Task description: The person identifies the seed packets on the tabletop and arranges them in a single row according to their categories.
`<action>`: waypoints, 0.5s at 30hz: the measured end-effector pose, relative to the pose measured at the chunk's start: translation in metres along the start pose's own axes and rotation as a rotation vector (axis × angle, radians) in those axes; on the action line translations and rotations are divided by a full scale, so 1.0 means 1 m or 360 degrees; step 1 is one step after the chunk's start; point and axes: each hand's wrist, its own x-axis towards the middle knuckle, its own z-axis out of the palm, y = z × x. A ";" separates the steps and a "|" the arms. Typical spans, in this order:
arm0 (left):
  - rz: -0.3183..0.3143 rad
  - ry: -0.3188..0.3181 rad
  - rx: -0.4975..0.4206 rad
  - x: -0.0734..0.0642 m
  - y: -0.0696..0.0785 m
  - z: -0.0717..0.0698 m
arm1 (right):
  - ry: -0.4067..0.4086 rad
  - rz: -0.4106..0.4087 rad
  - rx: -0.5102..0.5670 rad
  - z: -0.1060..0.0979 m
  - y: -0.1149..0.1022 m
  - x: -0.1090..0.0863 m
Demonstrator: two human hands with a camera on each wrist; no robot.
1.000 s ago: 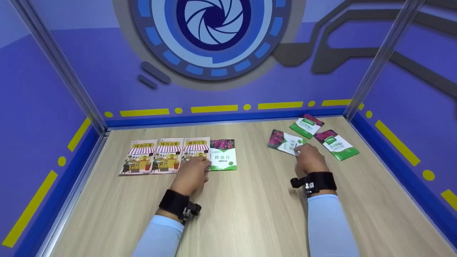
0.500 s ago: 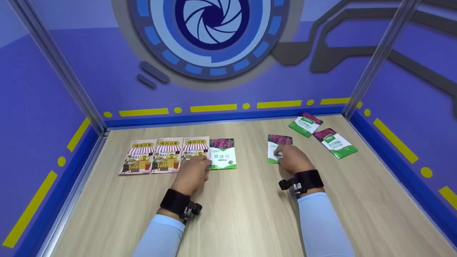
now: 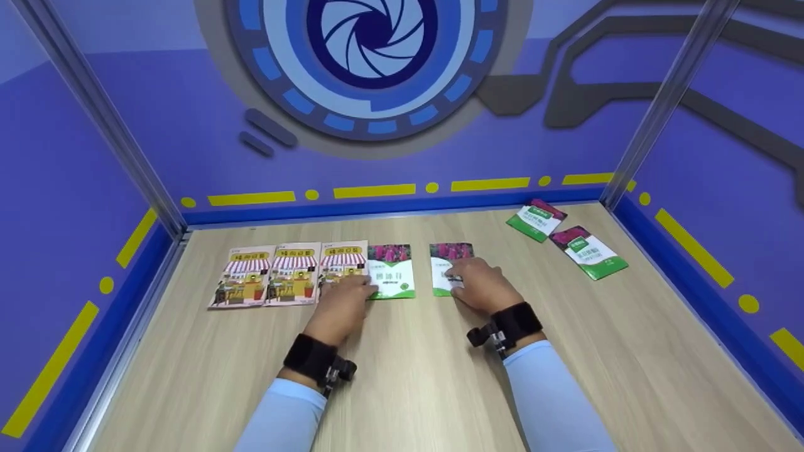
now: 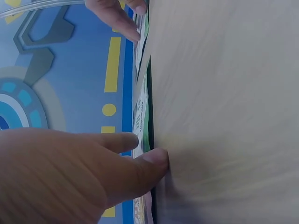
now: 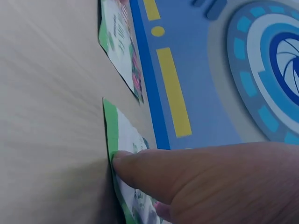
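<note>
In the head view, my left hand (image 3: 342,304) rests over the seam between a pink shop-print packet (image 3: 343,258) and a flower seed packet (image 3: 397,277), green and white with pink blooms. In the left wrist view, its index fingertip touches the seed packet (image 4: 140,128) and the thumb lies at the near edge. My right hand (image 3: 485,287) holds a second flower seed packet (image 3: 441,271), upright, a small gap to the right of the first. In the right wrist view, the thumb sits on its green edge (image 5: 112,123); the other fingers are mostly hidden.
Two more pink packets (image 3: 293,276) line up in the row on the left. Two green-and-white packets (image 3: 588,252) lie askew at the back right of the wooden table (image 3: 402,383). Printed blue panels (image 3: 389,169) wall in the back and sides.
My right hand has moved left with the second seed packet and turned it from tilted to upright, close to the row. The left hand has stayed in place.
</note>
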 end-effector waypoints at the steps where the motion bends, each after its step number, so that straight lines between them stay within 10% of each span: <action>1: 0.0011 0.0002 -0.0006 0.000 0.000 0.000 | -0.0005 -0.0013 -0.0004 0.001 -0.003 0.000; 15: 0.0044 -0.0082 -0.0008 0.000 0.001 0.002 | -0.0029 -0.0153 0.0044 0.013 -0.019 0.002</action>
